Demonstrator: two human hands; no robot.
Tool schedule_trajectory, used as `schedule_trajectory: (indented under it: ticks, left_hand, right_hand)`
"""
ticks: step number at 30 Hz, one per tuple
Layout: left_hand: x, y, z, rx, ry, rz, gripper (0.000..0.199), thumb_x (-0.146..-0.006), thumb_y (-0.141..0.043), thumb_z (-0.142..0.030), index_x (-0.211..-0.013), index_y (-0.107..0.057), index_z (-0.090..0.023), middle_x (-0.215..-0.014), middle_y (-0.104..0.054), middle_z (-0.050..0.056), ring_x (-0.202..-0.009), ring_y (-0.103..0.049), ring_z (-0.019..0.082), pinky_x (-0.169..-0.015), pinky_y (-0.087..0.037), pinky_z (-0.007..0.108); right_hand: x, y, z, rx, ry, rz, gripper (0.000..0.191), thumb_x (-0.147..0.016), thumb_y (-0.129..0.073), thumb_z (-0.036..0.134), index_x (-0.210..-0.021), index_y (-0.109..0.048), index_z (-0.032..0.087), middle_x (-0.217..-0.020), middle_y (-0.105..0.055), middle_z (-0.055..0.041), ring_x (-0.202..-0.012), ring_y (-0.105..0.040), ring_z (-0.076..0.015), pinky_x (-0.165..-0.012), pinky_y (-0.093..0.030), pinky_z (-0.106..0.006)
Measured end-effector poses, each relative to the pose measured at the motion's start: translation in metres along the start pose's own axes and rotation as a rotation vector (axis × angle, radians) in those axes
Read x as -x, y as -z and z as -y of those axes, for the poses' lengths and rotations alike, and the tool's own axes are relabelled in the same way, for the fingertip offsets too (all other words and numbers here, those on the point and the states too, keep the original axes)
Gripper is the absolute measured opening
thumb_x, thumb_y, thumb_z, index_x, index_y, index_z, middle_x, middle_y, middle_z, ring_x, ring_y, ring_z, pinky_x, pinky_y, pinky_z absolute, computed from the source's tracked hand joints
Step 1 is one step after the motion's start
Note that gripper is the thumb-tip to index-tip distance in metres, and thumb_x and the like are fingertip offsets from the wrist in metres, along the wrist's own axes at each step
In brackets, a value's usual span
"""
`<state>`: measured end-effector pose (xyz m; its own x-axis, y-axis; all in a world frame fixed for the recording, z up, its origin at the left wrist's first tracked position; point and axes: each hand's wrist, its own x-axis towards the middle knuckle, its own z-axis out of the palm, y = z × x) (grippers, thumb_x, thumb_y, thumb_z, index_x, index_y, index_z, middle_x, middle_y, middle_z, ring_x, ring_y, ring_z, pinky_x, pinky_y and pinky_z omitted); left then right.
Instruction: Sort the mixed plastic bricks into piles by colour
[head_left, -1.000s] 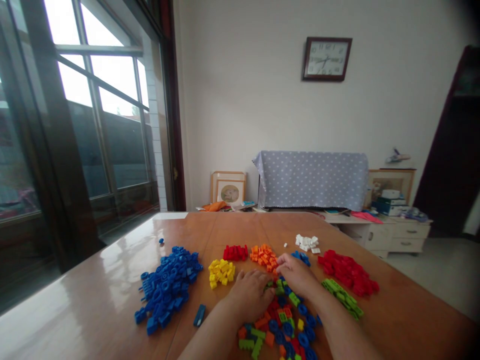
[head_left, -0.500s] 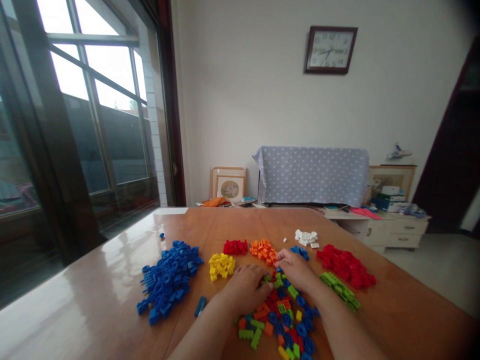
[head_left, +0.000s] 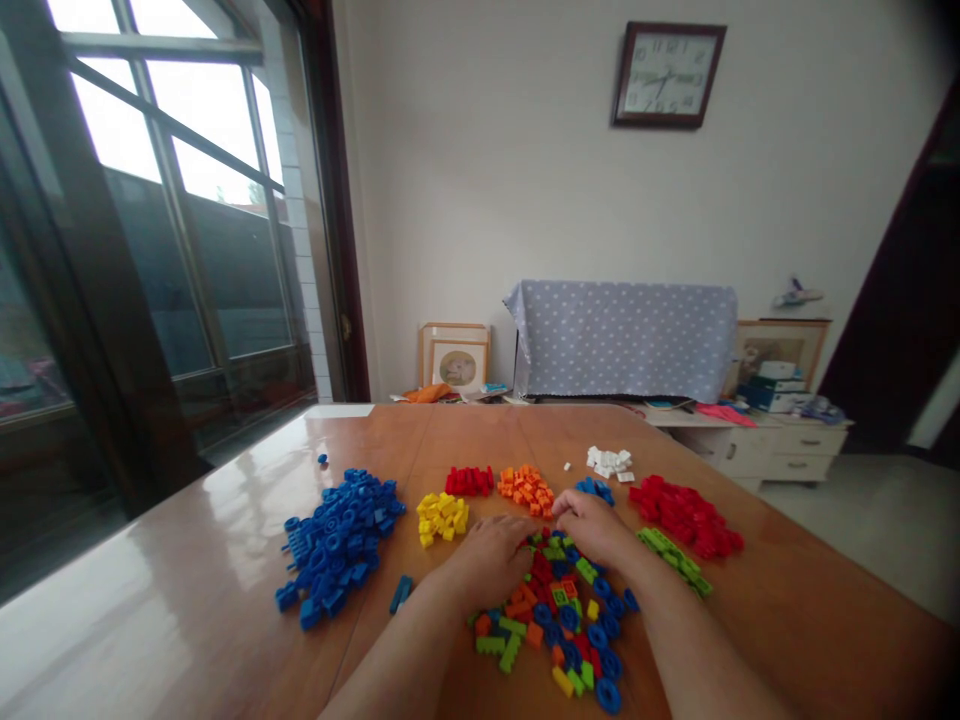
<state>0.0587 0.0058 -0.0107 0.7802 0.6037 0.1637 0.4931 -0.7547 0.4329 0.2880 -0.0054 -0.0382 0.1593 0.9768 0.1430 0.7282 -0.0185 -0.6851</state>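
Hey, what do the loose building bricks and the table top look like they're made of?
The loose building bricks look like moulded plastic: bright, even colours, crisp studded shapes and a slight sheen. The table top looks like varnished wood, warm brown under a high gloss that mirrors the window, though laminate could look the same.

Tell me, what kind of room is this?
It looks like a room in someone's home, maybe a living room: a clock hangs on the wall, framed pictures lean against it, and a drawer cabinet stands nearby.
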Motion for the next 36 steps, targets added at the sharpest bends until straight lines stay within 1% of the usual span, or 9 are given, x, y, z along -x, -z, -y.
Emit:
schedule_trajectory:
  ticks: [7, 10, 13, 15, 21, 24, 27, 31, 36]
  left_hand:
    - [0.001, 0.0, 0.001, -0.056, -0.025, -0.038, 0.042, -0.086, -0.047, -0.021, -0.124, -0.065, -0.026, -0.124, -0.068, 0.005, -0.114, -0.059, 0.025, -0.1, -0.044, 0.036]
    - [0.002, 0.001, 0.002, -0.102, -0.018, -0.055, 0.034, -0.084, -0.05, -0.022, -0.112, -0.069, -0.025, -0.115, -0.069, 0.006, -0.106, -0.061, 0.025, -0.093, -0.046, 0.036]
    - [0.003, 0.001, 0.003, -0.14, 0.01, -0.058, 0.027, -0.083, -0.051, -0.023, -0.101, -0.071, -0.023, -0.108, -0.069, 0.007, -0.1, -0.06, 0.026, -0.088, -0.046, 0.035]
    - [0.003, 0.001, 0.003, -0.154, 0.037, -0.068, 0.025, -0.082, -0.051, -0.023, -0.098, -0.071, -0.023, -0.106, -0.069, 0.007, -0.098, -0.06, 0.026, -0.086, -0.046, 0.035]
    - [0.004, 0.001, 0.004, -0.191, 0.018, -0.074, 0.02, -0.082, -0.052, -0.023, -0.091, -0.069, -0.021, -0.098, -0.068, 0.007, -0.095, -0.059, 0.025, -0.084, -0.045, 0.034]
    - [0.004, 0.001, 0.005, -0.209, 0.016, -0.082, 0.018, -0.081, -0.052, -0.023, -0.089, -0.068, -0.021, -0.097, -0.067, 0.008, -0.094, -0.058, 0.025, -0.081, -0.046, 0.034]
    - [0.004, 0.0, 0.006, -0.208, 0.018, -0.08, 0.019, -0.082, -0.052, -0.024, -0.092, -0.068, -0.021, -0.099, -0.067, 0.008, -0.094, -0.058, 0.025, -0.082, -0.046, 0.034]
    - [0.003, -0.003, 0.008, -0.21, 0.016, -0.071, 0.016, -0.083, -0.053, -0.025, -0.091, -0.067, -0.021, -0.1, -0.067, 0.008, -0.094, -0.058, 0.024, -0.084, -0.045, 0.034]
    - [0.002, -0.005, 0.011, -0.209, 0.006, -0.092, 0.014, -0.083, -0.053, -0.025, -0.088, -0.065, -0.021, -0.099, -0.066, 0.007, -0.092, -0.057, 0.023, -0.083, -0.044, 0.033]
  right_hand:
    - [0.013, 0.0, 0.005, -0.018, 0.023, 0.035, 0.018, -0.078, -0.051, 0.019, -0.083, -0.068, 0.02, -0.075, -0.069, -0.0001, -0.072, -0.059, -0.0161, -0.059, -0.034, -0.023]
    - [0.016, -0.001, 0.006, -0.046, 0.033, 0.047, 0.016, -0.077, -0.053, 0.02, -0.083, -0.068, 0.02, -0.073, -0.068, 0.0006, -0.07, -0.058, -0.0154, -0.057, -0.033, -0.022]
    - [0.016, 0.004, 0.008, -0.047, 0.025, 0.033, 0.016, -0.076, -0.052, 0.019, -0.083, -0.067, 0.019, -0.07, -0.066, 0.0011, -0.067, -0.056, -0.0146, -0.055, -0.032, -0.022]
    - [0.018, 0.011, 0.011, -0.031, 0.025, 0.05, 0.015, -0.075, -0.053, 0.018, -0.082, -0.067, 0.019, -0.068, -0.064, 0.0012, -0.064, -0.054, -0.0141, -0.054, -0.032, -0.022]
    - [0.036, 0.034, 0.015, 0.0, 0.061, 0.286, 0.005, -0.072, -0.062, 0.022, -0.075, -0.066, 0.019, -0.069, -0.065, 0.001, -0.065, -0.055, -0.0136, -0.053, -0.033, -0.021]
    - [0.044, 0.035, 0.018, 0.063, 0.033, 0.375, 0.005, -0.07, -0.067, 0.024, -0.069, -0.066, 0.019, -0.062, -0.062, 0.002, -0.058, -0.051, -0.0123, -0.049, -0.029, -0.022]
    - [0.048, 0.033, 0.022, 0.168, -0.033, 0.432, 0.012, -0.069, -0.068, 0.025, -0.06, -0.062, 0.019, -0.051, -0.052, 0.0038, -0.048, -0.042, -0.0098, -0.045, -0.023, -0.023]
    - [0.051, 0.032, 0.029, 0.268, -0.082, 0.442, 0.017, -0.068, -0.067, 0.025, -0.056, -0.059, 0.019, -0.047, -0.045, 0.0048, -0.046, -0.039, -0.009, -0.045, -0.021, -0.024]
    - [0.052, 0.03, 0.034, 0.329, -0.055, 0.405, 0.018, -0.067, -0.067, 0.023, -0.053, -0.057, 0.018, -0.047, -0.043, 0.0048, -0.047, -0.039, -0.0092, -0.045, -0.019, -0.025]
